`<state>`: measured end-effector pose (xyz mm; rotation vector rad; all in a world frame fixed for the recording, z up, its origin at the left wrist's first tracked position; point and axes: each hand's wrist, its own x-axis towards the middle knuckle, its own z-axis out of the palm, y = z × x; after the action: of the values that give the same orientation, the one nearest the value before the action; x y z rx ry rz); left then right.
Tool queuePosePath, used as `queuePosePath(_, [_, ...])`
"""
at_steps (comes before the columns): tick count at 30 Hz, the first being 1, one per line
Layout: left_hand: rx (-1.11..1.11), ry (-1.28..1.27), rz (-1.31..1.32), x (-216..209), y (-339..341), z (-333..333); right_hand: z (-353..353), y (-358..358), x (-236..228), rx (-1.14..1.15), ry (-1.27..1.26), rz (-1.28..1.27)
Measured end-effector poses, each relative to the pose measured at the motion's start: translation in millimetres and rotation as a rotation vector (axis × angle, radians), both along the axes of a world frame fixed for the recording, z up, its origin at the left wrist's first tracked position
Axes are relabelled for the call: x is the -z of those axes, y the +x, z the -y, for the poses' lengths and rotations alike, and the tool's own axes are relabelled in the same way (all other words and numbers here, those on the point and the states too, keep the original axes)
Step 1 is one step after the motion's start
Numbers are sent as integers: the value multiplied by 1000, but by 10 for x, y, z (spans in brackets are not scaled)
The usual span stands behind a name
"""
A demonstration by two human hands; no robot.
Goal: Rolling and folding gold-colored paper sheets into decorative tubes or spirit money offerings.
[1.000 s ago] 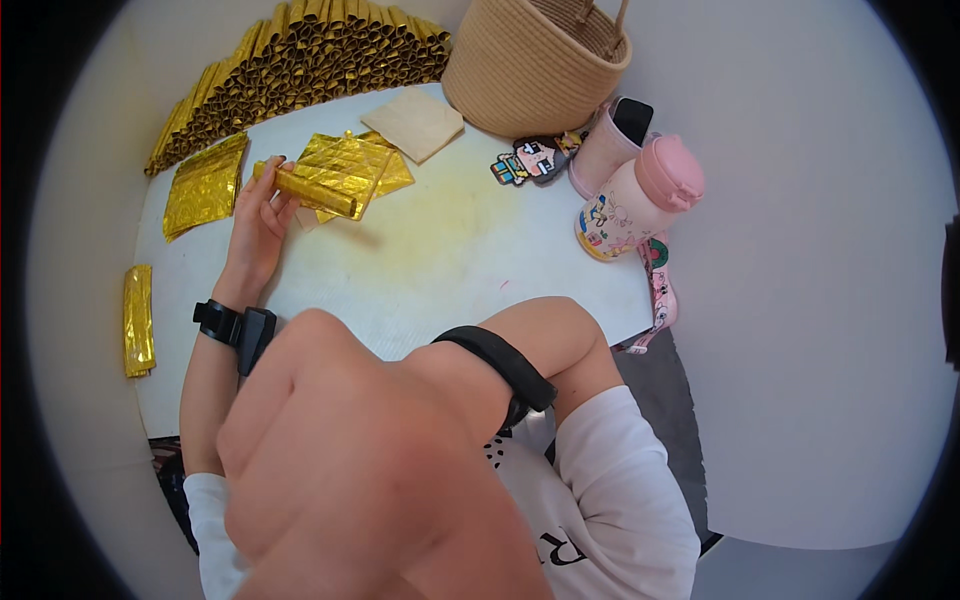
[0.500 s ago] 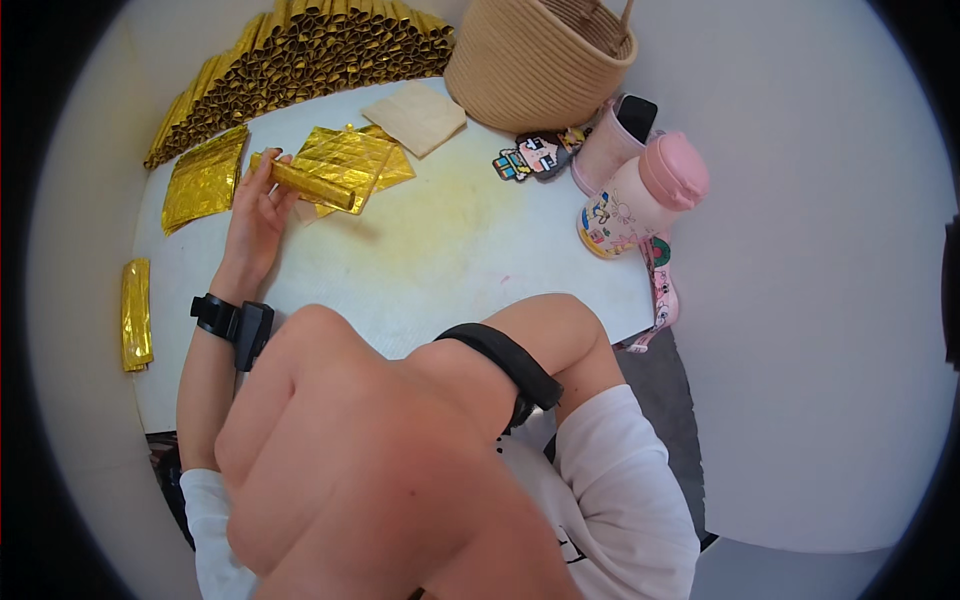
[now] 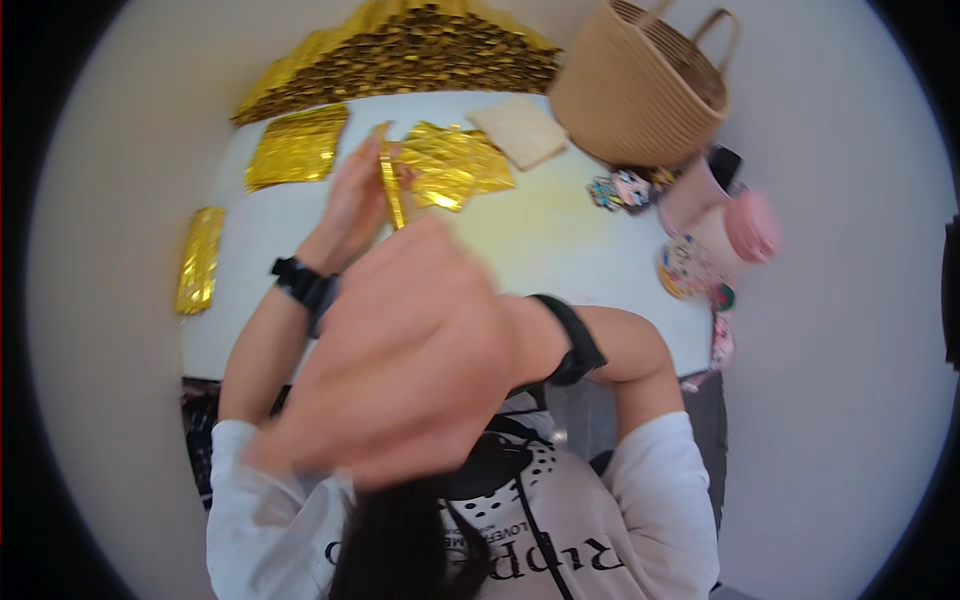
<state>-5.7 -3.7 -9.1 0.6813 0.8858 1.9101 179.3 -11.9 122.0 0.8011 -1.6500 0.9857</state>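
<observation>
At the left of the table, my left hand (image 3: 352, 203) is closed on a thin roll of gold foil paper (image 3: 391, 185), which stands nearly lengthwise in the view. Just to the right of that hand lie loose, overlapping gold foil sheets (image 3: 455, 168). A neat stack of gold foil sheets (image 3: 298, 150) rests beyond it to the left. My right hand (image 3: 415, 345) is raised close to the camera, its back toward me, and smeared by motion. Its fingers cannot be made out, and it covers the near middle of the table and the roll's lower end.
A big pile of gold rolls (image 3: 410, 65) lines the back. Beside it stand a beige paper stack (image 3: 518, 132) and a woven basket (image 3: 625, 95). On the right are a cartoon figure (image 3: 628, 190), a pink cup (image 3: 688, 195) holding a phone, and a pink-lidded bottle (image 3: 710, 250). A gold bundle (image 3: 201, 260) lies far left.
The whole view has shifted, with the table sitting further right. In my left hand the roll has turned from slanting sideways to nearly lengthwise. My right hand remains raised near the camera.
</observation>
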Motion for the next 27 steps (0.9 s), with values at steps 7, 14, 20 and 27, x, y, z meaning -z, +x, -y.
queuePosePath(7, [-42,-166,-7,-251,174,47,-957,-496,224,555,-131,340])
queuePosePath(14, [190,-91,-41,-281,173,18,-1598,-575,593,568,58,821])
queuePosePath(20, [158,-187,-118,-257,216,11,-1510,-600,584,617,119,915])
queuePosePath(27, [147,-155,-199,-249,260,14,-1433,-592,606,665,90,828])
